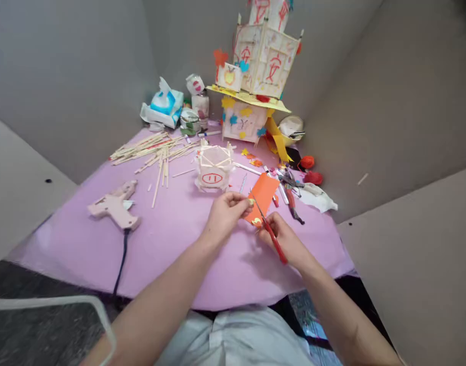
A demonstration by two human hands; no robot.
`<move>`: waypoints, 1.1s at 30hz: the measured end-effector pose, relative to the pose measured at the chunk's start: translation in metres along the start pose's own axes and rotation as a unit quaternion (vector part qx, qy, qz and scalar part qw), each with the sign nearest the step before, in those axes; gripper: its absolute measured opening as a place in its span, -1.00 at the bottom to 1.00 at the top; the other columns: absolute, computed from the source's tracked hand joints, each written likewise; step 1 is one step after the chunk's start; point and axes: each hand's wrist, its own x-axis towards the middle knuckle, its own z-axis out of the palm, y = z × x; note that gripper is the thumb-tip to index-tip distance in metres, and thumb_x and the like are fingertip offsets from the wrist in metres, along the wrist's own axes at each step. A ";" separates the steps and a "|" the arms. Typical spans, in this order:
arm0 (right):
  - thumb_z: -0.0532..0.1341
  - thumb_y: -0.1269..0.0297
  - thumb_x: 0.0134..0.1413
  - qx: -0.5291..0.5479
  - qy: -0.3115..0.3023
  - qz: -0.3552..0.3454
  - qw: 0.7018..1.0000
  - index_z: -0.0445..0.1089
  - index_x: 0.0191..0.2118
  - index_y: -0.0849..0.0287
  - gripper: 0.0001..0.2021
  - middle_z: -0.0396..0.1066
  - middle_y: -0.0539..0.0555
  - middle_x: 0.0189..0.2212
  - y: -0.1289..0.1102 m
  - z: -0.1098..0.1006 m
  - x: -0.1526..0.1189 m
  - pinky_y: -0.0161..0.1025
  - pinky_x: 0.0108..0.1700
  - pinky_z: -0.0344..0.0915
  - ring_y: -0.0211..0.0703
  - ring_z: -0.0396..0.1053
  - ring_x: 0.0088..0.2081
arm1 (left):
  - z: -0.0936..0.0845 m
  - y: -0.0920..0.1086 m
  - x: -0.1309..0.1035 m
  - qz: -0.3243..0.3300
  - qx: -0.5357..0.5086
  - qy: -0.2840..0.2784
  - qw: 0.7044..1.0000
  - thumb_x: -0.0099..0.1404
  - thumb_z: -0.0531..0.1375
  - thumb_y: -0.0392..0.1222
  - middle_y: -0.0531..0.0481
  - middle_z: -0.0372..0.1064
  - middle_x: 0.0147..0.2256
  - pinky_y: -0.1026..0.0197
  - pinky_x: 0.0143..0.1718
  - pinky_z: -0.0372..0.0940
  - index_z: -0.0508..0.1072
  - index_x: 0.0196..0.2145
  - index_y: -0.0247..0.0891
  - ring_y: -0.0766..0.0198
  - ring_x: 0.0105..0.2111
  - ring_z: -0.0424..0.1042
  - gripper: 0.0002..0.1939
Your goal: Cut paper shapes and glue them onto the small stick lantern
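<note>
My left hand (229,209) is closed in a pinch on a small yellow paper piece (251,202). In my right hand (279,233) are red-handled scissors (275,241), their blades pointing up and left beside the yellow piece. Whether the blades touch the paper I cannot tell. Beneath both hands lies an orange sheet of paper (265,188) with a few yellow scraps (256,221) on its near end. Just beyond my left hand stands a small paper-and-stick lantern (214,168) with a red drawing on its front.
A pink glue gun (113,204) lies left with its cord over the table edge. Wooden sticks (152,147) spread behind it. A tall decorated paper tower (255,76) rises at the back. Pliers (293,206), markers and red yarn (312,178) lie right. Grey walls enclose the purple-covered table (172,259).
</note>
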 end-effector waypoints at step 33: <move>0.17 0.03 0.07 0.007 -0.036 -0.030 0.999 0.06 -0.37 0.10 -0.69 0.10 -0.12 -0.55 -0.007 -0.001 -0.002 -0.34 -0.51 0.00 -0.33 0.02 -0.55 | 0.001 0.001 -0.004 -0.047 -0.005 -0.049 0.998 0.05 0.25 -0.36 -0.02 0.44 -0.50 0.32 -0.37 0.34 0.41 -0.45 -0.38 0.40 -0.51 0.42 -0.93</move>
